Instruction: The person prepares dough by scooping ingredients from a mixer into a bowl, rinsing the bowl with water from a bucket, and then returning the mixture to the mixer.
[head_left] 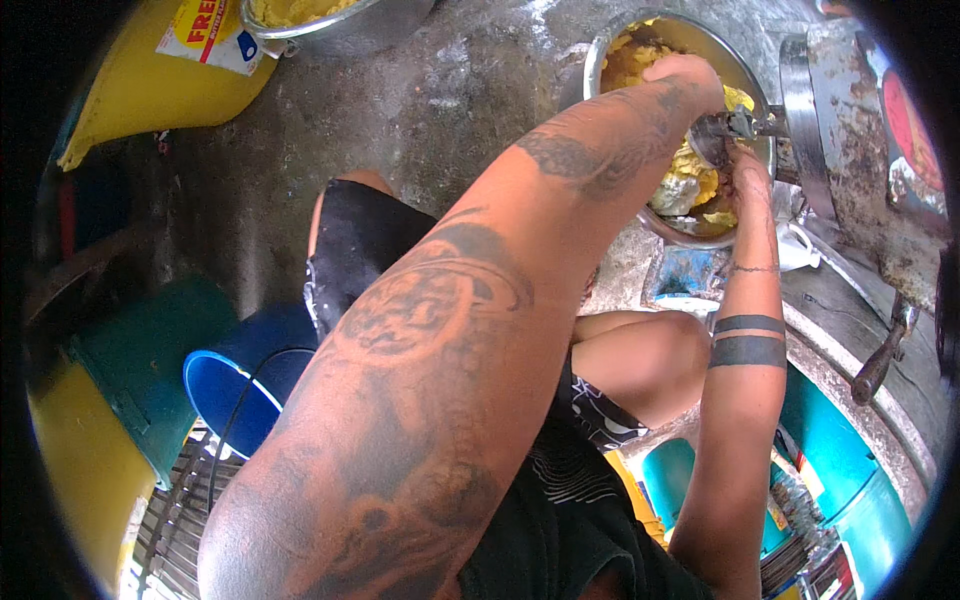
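Both my arms reach into a round metal bowl at the upper right. It holds a soft, lumpy yellow mass, with a paler, whitish lump near its front side. My left hand bends down over the bowl's far side, against the yellow mass; its fingers are hidden. Beside the right inner wall is my right hand, close to a grey metal mixer attachment that comes in from the right. The attachment and the mass cover most of its fingers, so I cannot see whether it holds anything.
A worn, rust-spotted machine stands right of the bowl, with a crank handle below. Another metal bowl with yellow contents is at the top. A yellow sack lies upper left, a blue bucket lower left, teal containers lower right.
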